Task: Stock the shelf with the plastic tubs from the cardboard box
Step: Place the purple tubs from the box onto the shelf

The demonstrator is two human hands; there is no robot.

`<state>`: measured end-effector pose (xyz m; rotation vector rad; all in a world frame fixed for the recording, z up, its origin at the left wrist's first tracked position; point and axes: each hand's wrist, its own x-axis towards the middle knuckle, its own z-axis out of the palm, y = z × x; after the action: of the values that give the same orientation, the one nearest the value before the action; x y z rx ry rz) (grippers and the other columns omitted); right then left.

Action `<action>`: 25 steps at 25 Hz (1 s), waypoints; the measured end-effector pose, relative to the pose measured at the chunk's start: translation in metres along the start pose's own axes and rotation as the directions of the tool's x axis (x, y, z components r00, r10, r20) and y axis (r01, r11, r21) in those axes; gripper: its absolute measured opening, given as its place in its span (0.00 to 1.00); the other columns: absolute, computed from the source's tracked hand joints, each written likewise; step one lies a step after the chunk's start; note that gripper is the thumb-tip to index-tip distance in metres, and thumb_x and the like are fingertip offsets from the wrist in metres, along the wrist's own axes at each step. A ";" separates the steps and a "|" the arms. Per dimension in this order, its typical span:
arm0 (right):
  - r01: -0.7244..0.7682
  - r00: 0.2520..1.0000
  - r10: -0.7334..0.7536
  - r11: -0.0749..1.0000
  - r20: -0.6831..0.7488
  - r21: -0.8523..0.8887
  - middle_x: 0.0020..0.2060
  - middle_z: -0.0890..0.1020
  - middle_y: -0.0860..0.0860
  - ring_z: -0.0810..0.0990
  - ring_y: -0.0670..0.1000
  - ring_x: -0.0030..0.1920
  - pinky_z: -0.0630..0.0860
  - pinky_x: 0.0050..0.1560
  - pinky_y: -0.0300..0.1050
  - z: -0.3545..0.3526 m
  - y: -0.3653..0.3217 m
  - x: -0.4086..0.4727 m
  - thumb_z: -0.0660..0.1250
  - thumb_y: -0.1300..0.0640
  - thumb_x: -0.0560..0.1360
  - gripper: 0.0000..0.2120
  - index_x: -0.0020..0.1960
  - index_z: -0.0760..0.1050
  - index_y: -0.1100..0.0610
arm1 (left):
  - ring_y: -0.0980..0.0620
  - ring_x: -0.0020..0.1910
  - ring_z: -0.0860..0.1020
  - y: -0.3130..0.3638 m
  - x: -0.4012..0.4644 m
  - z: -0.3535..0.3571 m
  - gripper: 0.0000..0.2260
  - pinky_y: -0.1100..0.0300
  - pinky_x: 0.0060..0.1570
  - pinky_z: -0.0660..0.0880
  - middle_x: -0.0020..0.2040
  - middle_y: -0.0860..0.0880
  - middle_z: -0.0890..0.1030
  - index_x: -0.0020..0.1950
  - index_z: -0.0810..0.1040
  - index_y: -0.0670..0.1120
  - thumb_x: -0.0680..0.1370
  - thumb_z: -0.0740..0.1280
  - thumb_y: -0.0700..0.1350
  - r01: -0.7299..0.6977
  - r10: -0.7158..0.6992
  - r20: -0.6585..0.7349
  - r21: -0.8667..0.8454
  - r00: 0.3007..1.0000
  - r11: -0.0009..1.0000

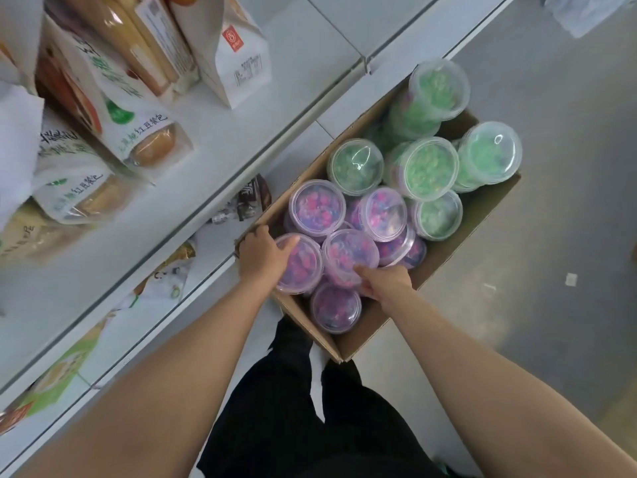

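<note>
Both hands are reaching into the brown cardboard box (448,250) on the grey floor (551,167): left hand (262,253) gripping one pink-filled clear plastic tub (301,265), right hand (384,281) gripping its neighbour (348,255). Green-filled tubs (431,167) are crowding the far end, white shelf edge (220,188) alongside.

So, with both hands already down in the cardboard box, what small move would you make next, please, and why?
Probably lift out the two pink-purple clear plastic tubs: the left hand grips one, the right hand grips its neighbour, and both still sit in the brown cardboard box.
</note>
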<state>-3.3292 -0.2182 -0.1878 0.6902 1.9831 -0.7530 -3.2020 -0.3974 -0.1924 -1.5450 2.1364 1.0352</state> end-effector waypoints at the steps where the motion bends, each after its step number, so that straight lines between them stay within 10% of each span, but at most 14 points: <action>1: -0.027 0.999 0.025 0.997 0.027 0.076 0.39 0.83 0.57 0.84 0.55 0.38 0.84 0.48 0.53 -0.003 0.002 0.001 0.81 0.57 0.66 0.22 0.53 0.78 0.66 | 0.43 0.58 0.77 0.001 -0.004 -0.002 0.27 0.51 0.52 0.73 0.61 0.40 0.78 0.65 0.74 0.39 0.77 0.66 0.60 -0.001 0.001 -0.022 -0.022 1.000 1.000; 7: 0.130 0.978 -0.148 0.984 0.149 0.125 0.39 0.80 0.56 0.81 0.53 0.41 0.83 0.47 0.45 -0.033 0.022 -0.005 0.80 0.56 0.68 0.16 0.45 0.73 0.59 | 0.51 0.47 0.79 0.000 -0.027 0.000 0.11 0.60 0.43 0.70 0.49 0.49 0.82 0.51 0.80 0.45 0.73 0.74 0.49 -0.057 0.068 0.065 -0.157 0.996 0.986; 15: 0.220 0.937 -0.299 0.907 0.182 0.359 0.42 0.80 0.53 0.81 0.50 0.44 0.82 0.54 0.53 -0.077 0.040 -0.016 0.77 0.60 0.71 0.15 0.39 0.68 0.55 | 0.51 0.69 0.71 -0.010 -0.071 0.014 0.12 0.48 0.63 0.73 0.70 0.48 0.73 0.46 0.73 0.47 0.72 0.74 0.50 -0.043 0.085 0.106 -0.349 0.991 0.936; 20: 0.324 0.867 -0.464 0.802 0.182 0.502 0.32 0.77 0.54 0.82 0.49 0.32 0.82 0.51 0.52 -0.107 0.024 -0.040 0.75 0.62 0.72 0.14 0.40 0.69 0.56 | 0.53 0.47 0.81 0.012 -0.126 -0.004 0.14 0.57 0.39 0.82 0.54 0.50 0.77 0.50 0.73 0.45 0.75 0.73 0.52 -0.004 0.020 0.019 -0.623 1.000 0.782; 25: 0.448 0.725 -0.649 0.698 0.229 0.559 0.36 0.77 0.54 0.81 0.52 0.44 0.83 0.51 0.50 -0.126 -0.015 -0.092 0.76 0.61 0.71 0.13 0.40 0.70 0.56 | 0.50 0.42 0.83 0.039 -0.175 -0.048 0.17 0.59 0.36 0.82 0.49 0.43 0.80 0.50 0.73 0.42 0.73 0.73 0.52 -0.153 0.028 -0.167 -0.803 0.986 0.576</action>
<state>-3.3651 -0.1522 -0.0497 0.1199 1.6077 -1.6583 -3.1650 -0.3045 -0.0363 -1.9008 1.8956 2.2494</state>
